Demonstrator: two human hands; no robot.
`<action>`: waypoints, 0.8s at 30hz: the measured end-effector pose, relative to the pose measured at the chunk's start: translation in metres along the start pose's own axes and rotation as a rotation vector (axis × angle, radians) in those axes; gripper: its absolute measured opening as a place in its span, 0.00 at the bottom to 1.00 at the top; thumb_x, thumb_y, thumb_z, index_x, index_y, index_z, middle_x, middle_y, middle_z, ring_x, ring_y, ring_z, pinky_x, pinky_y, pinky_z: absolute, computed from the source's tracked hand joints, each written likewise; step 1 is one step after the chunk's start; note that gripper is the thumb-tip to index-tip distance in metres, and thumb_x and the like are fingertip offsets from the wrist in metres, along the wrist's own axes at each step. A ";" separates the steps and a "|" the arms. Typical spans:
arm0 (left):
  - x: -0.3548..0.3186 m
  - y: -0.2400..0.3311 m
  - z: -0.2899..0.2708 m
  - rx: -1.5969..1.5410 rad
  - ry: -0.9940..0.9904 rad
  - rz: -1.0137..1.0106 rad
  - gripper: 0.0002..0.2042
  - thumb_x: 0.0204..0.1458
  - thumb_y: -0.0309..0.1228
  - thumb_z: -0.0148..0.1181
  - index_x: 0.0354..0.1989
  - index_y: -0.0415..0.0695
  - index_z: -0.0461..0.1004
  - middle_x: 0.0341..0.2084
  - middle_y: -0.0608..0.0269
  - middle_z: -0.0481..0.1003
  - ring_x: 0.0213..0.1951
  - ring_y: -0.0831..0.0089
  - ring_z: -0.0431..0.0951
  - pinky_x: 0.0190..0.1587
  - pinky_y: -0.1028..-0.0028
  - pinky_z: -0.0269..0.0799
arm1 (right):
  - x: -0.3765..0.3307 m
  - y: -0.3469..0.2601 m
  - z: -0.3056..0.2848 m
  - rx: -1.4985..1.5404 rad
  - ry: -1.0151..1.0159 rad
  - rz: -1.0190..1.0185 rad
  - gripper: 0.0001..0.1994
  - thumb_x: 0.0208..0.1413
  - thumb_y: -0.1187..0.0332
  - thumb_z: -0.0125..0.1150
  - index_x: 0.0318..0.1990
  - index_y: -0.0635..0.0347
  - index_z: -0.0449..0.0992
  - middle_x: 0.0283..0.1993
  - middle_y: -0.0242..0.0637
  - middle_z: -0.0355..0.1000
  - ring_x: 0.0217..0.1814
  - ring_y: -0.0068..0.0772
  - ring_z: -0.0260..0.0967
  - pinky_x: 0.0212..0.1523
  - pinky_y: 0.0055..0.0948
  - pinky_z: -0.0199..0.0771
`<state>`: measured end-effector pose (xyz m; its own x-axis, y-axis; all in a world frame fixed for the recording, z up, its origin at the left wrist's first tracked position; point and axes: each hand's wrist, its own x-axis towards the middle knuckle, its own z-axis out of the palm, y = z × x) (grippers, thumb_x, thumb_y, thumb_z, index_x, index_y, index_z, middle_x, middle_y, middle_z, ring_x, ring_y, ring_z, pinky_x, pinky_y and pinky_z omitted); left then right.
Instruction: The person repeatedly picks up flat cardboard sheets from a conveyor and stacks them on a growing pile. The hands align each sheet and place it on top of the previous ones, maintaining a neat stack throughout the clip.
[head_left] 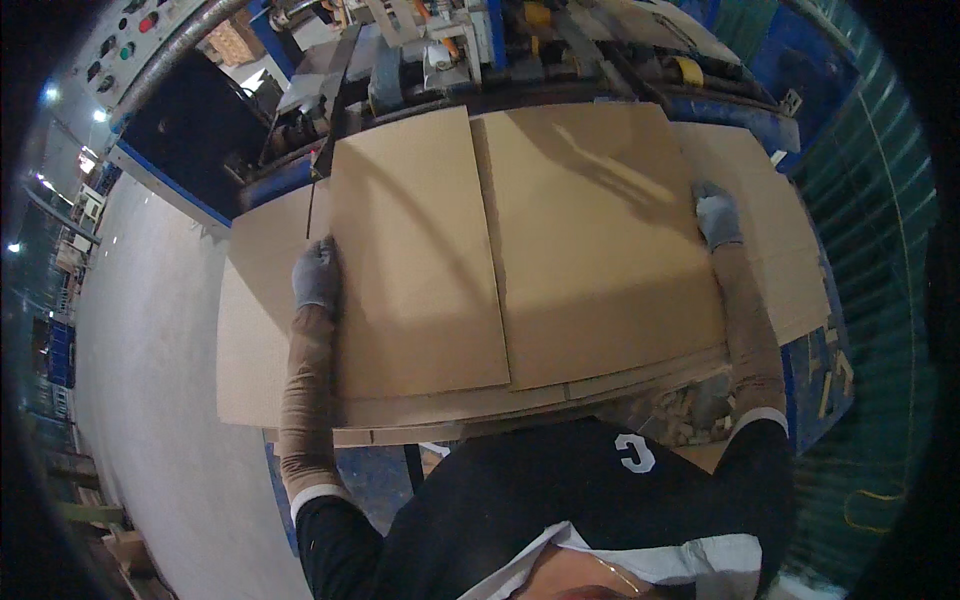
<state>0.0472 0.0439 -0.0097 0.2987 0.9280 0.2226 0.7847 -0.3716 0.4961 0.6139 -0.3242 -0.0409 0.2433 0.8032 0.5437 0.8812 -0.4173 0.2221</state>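
Note:
A brown corrugated cardboard sheet (600,250) lies before me, its narrower left panel (420,270) parted from the wider right one by a slit or fold line. My left hand (318,276), in a grey glove, is closed on the sheet's left edge. At the right edge, my gloved right hand (718,214) grips the same sheet, higher up; its fingers are partly hidden. Wider cardboard sheets (775,235) lie under it and stick out on both sides and toward my body.
Beyond the cardboard stands a blue machine with dark rollers and belts (400,80). A panel of coloured buttons (125,45) is at the far left. Cardboard scraps (690,415) lie near my right forearm. Green corrugated sheeting (860,250) rises on the right, grey floor (150,380) spreads left.

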 end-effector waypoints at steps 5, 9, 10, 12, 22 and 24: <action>0.002 0.020 -0.006 0.261 -0.009 0.000 0.18 0.60 0.43 0.43 0.41 0.44 0.75 0.31 0.42 0.76 0.39 0.42 0.75 0.41 0.51 0.69 | 0.012 -0.017 -0.012 0.052 -0.341 0.222 0.08 0.52 0.65 0.54 0.37 0.57 0.75 0.39 0.45 0.73 0.42 0.49 0.71 0.43 0.42 0.71; -0.026 0.035 -0.034 0.452 0.109 0.502 0.21 0.56 0.46 0.49 0.49 0.42 0.70 0.42 0.43 0.73 0.44 0.44 0.73 0.42 0.51 0.69 | 0.018 -0.050 -0.072 0.163 -0.508 0.465 0.15 0.54 0.61 0.55 0.46 0.56 0.74 0.48 0.49 0.72 0.49 0.50 0.69 0.50 0.42 0.69; -0.047 0.039 -0.041 0.569 0.135 0.715 0.25 0.54 0.49 0.51 0.52 0.40 0.68 0.45 0.43 0.72 0.45 0.44 0.73 0.42 0.51 0.69 | 0.000 -0.062 -0.096 0.262 -0.390 0.392 0.22 0.52 0.56 0.58 0.52 0.55 0.71 0.54 0.51 0.68 0.55 0.51 0.65 0.56 0.42 0.64; -0.099 0.046 -0.049 -0.170 -0.223 0.420 0.35 0.47 0.53 0.58 0.57 0.38 0.64 0.54 0.44 0.66 0.54 0.42 0.66 0.52 0.48 0.63 | -0.044 -0.089 -0.139 0.350 -0.282 0.161 0.36 0.46 0.47 0.62 0.62 0.52 0.64 0.64 0.50 0.60 0.66 0.53 0.55 0.65 0.46 0.53; -0.117 0.043 -0.063 0.233 -0.123 0.857 0.32 0.44 0.50 0.63 0.54 0.41 0.68 0.52 0.50 0.71 0.54 0.51 0.70 0.59 0.53 0.62 | -0.060 -0.098 -0.142 0.389 -0.415 -0.098 0.43 0.31 0.38 0.69 0.56 0.53 0.69 0.68 0.43 0.55 0.70 0.60 0.46 0.67 0.61 0.42; -0.104 0.031 -0.057 0.225 0.057 1.044 0.28 0.46 0.44 0.62 0.54 0.42 0.69 0.49 0.52 0.72 0.52 0.53 0.73 0.58 0.55 0.65 | -0.044 -0.101 -0.146 0.375 -0.420 -0.115 0.42 0.32 0.40 0.69 0.56 0.53 0.70 0.67 0.44 0.57 0.69 0.59 0.49 0.66 0.57 0.45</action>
<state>0.0090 -0.0654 0.0304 0.8593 0.1489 0.4893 0.2392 -0.9626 -0.1273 0.4551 -0.3800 0.0309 0.2101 0.9664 0.1483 0.9764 -0.1995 -0.0828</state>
